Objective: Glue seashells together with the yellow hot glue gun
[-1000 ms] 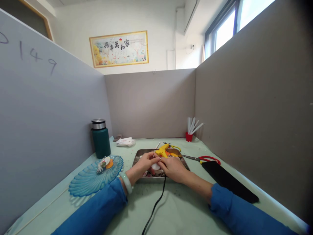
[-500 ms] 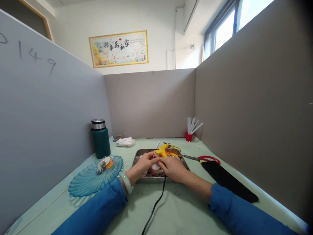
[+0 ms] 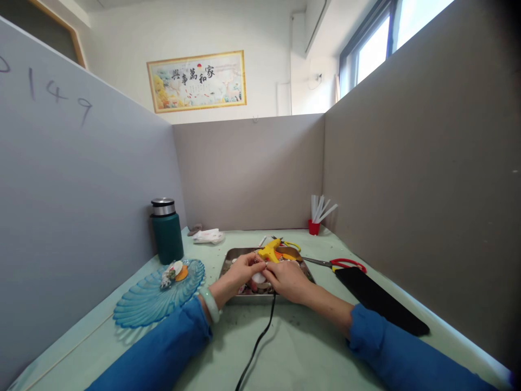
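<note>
My left hand (image 3: 243,272) and my right hand (image 3: 290,278) meet above a metal tray (image 3: 230,256) of shells (image 3: 257,287). The fingers of both are closed in a pinch, tip to tip; whatever small piece lies between them is hidden. Just beyond my fingers a yellow glue gun (image 3: 270,251) rests over the tray, and a black cord (image 3: 260,339) runs from the tray towards me. To the left, a blue shell-shaped glass plate (image 3: 140,304) carries a small cluster of shells (image 3: 174,274).
A green bottle (image 3: 167,236) stands behind the plate. Red-handled scissors (image 3: 349,265) and a black flat object (image 3: 382,301) lie to the right. At the back are a red cup (image 3: 313,228) of white sticks, a white packet (image 3: 208,236) and yellow-handled pliers (image 3: 291,245). Grey partitions (image 3: 252,174) enclose the table.
</note>
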Available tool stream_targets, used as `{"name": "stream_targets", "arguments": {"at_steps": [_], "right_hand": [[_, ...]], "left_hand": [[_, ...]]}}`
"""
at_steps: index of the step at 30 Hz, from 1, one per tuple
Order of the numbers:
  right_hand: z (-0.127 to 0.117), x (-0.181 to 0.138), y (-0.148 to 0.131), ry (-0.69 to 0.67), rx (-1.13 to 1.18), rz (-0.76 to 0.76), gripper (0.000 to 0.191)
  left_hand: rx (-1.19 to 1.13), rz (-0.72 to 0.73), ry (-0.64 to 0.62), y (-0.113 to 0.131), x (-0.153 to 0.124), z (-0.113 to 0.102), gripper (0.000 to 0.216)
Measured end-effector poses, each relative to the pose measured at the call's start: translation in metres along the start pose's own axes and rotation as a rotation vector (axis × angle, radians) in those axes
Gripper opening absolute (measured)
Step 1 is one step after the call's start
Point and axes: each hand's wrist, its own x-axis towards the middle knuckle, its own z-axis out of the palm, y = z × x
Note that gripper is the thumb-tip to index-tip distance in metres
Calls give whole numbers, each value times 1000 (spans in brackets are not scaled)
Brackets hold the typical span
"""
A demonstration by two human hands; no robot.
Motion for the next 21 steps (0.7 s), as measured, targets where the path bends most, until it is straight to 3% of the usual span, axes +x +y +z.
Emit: {"name": "stream_targets", "arguments": {"at_steps": [21], "right_hand": [[-4,-1,-3,-55,13,23,47]], "left_hand": [[15,-39,0,3,-1,2,32]]}}
